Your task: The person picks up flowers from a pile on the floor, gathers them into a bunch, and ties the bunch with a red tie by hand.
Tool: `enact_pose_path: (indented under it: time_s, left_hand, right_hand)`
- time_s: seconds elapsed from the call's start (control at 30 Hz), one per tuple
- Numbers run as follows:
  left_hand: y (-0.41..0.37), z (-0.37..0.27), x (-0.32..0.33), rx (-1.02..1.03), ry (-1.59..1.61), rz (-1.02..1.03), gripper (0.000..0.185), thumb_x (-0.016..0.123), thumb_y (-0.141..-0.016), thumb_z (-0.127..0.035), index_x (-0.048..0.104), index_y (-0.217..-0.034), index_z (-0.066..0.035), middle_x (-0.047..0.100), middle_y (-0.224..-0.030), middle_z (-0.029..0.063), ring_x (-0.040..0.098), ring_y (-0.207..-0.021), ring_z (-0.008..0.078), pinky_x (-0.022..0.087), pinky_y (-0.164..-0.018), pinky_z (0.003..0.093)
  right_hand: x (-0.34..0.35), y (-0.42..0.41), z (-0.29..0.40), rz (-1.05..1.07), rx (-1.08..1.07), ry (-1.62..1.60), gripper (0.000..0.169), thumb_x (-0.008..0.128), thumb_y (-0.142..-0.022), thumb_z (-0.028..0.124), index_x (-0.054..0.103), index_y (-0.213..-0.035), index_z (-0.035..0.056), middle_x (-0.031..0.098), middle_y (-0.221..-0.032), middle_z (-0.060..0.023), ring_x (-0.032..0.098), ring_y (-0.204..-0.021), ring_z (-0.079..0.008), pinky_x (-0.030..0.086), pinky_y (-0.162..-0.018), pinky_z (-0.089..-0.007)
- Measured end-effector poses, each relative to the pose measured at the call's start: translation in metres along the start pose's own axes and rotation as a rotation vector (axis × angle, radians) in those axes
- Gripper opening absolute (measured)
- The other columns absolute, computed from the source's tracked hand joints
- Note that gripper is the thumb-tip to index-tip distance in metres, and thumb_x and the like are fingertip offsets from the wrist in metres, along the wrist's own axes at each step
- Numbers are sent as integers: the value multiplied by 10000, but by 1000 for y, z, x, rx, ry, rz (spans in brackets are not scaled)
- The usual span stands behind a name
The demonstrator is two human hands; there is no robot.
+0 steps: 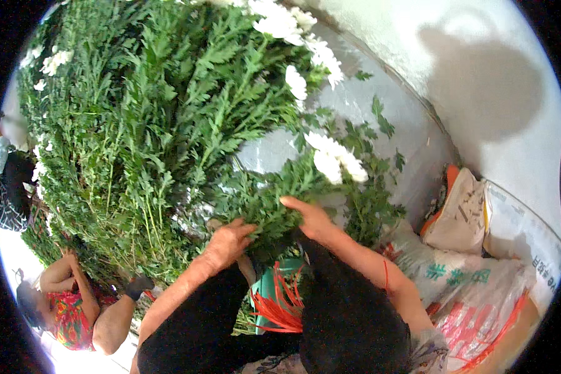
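Observation:
A small bunch of white chrysanthemums (271, 198) lies across my hands just above my knees, its white blooms (334, 159) pointing to the upper right. My left hand (229, 240) grips the stem end, fingers curled into the leaves. At the leafy middle, my right hand (314, 220) holds the bunch with the thumb stretched along the top; its other fingers are hidden under the foliage. A large heap of cut chrysanthemums (135, 117) fills the area in front and to the left, with long green stems and white flowers along its edges.
Red plastic strips (280, 304) hang over a green stool or container (262, 292) between my knees. Printed woven sacks (467, 276) and a cloth bag (458, 212) lie at right by the wall (509, 154). Another person (70, 308) crouches at lower left; someone else (14, 187) is farther up.

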State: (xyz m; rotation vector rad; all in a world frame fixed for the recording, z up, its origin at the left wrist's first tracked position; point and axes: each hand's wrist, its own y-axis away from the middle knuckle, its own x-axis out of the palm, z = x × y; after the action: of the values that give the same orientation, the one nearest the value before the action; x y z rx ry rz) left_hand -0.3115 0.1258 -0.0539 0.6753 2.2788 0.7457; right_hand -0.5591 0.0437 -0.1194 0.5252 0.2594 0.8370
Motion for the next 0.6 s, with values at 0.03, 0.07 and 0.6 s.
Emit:
enact_pose_path:
  time_s: [0.03,0.07,0.6]
  left_hand:
    - [1,-6,-8,-30,-40,6,360,656,-827,-128,610,-1182,-89,584,-1191,189,591,-1057,386,503,-875,432]
    - [2,-7,-18,22,-66,-140,360,660,-826,-155,609,-1177,-90,589,-1199,179,598,-1048,382,507,-869,430]
    - [-24,15,-128,54,-458,-651,712,742,-760,-198,407,-1375,-62,591,-1173,191,568,-1020,384,483,-878,422]
  right_hand:
    - [-4,3,7,-23,29,14,487,696,-828,98,561,-1295,70,615,-1244,-92,558,-1152,-213,402,-1027,-323]
    - [-9,9,12,-48,59,33,489,683,-832,77,553,-1302,70,595,-1277,-98,537,-1190,-215,383,-1047,-320]
    - [-16,12,-127,-5,139,-674,555,675,-755,-89,575,-1274,78,560,-1333,-111,503,-1254,-213,364,-1076,-334]
